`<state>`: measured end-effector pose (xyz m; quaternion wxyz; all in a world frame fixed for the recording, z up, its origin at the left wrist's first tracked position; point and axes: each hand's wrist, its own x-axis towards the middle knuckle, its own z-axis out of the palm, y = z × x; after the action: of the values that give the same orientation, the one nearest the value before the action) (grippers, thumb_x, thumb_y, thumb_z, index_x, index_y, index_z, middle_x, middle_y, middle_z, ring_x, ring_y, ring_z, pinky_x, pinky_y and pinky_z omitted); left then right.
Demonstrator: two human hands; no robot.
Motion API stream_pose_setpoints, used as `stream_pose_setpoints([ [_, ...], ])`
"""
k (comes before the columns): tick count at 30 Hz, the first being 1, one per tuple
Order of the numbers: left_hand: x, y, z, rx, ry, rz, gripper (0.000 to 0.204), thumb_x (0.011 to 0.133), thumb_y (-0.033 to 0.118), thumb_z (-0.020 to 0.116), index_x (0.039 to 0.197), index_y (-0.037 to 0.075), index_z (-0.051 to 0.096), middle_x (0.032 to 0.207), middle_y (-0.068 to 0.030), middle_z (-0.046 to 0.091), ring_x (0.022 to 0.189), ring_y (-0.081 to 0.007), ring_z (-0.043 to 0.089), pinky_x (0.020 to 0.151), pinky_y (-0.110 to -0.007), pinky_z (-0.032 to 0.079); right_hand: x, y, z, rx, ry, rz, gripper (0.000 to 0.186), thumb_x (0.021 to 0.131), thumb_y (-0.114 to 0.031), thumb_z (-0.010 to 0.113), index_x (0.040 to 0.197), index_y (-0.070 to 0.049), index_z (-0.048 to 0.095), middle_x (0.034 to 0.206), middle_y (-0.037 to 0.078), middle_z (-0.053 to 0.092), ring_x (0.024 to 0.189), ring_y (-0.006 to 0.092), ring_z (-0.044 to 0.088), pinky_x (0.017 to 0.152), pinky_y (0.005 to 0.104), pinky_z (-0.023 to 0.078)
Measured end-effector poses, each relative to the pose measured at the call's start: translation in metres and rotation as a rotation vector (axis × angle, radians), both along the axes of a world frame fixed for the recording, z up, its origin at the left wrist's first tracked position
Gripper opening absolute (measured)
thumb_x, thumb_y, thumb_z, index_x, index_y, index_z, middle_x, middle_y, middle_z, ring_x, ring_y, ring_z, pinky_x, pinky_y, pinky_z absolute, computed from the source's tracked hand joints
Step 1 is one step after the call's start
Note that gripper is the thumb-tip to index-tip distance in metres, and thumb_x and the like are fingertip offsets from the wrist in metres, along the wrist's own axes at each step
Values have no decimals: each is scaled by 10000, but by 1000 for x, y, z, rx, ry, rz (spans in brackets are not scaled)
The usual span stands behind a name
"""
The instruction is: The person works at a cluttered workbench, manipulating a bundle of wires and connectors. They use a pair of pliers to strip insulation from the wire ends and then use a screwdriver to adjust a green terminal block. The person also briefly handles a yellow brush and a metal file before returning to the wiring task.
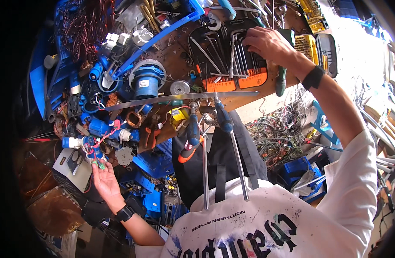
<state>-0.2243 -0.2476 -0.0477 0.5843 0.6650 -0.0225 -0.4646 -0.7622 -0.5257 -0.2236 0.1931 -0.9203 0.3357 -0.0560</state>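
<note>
My right hand is at the top, bent over a black hex key case with orange holders. Several L-shaped hex keys lie in the case. Its fingers curl down onto the keys' ends, and anything between them is hidden. At the lower left, my left hand is turned palm up. Its fingertips close on small green wire ends, which hang from pink wires running to a blue-and-white motor-like part.
Near the table edge stand two blue-handled screwdrivers and a long thin metal strip. A blue round motor housing, pliers and blue bins crowd the left. Tangled wires lie at right, near yellow bit boxes.
</note>
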Motion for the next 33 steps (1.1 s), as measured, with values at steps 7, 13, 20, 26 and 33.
stream_pose_setpoints([
  [7,-1,1,0,-26,26,6,250,938,184,604,1119,13,610,1058,-84,649,990,-186,597,891,-337,486,-17,44,13,68,255,-105,82,768,-149,657,826,-95,636,904,71,530,896,247,595,709,394,496],
  [13,-3,-1,0,-18,27,7,239,935,182,609,1105,14,617,1054,-83,651,989,-185,598,892,-336,488,-17,69,4,-146,242,-110,94,745,-134,618,826,-88,608,977,71,509,960,226,532,799,361,432],
  [20,-3,2,-1,-24,46,-5,241,946,178,591,1121,12,606,1062,-88,646,992,-186,599,894,-332,487,-23,64,-7,-140,196,-69,132,726,-117,605,853,-86,583,945,57,499,895,219,562,700,349,508],
  [26,-3,3,0,-23,48,-9,263,955,178,579,1158,12,582,1082,-83,633,1005,-176,589,899,-321,480,-21,73,-6,-125,83,-222,173,698,-75,625,864,-66,577,963,73,500,915,235,577,708,338,543],
  [33,-4,-1,-1,-9,38,1,241,944,178,593,1125,19,602,1054,-92,656,990,-184,610,886,-341,490,-26,76,-12,-129,59,-235,166,718,-77,609,880,-57,579,1078,92,521,972,248,568,745,345,537],
])
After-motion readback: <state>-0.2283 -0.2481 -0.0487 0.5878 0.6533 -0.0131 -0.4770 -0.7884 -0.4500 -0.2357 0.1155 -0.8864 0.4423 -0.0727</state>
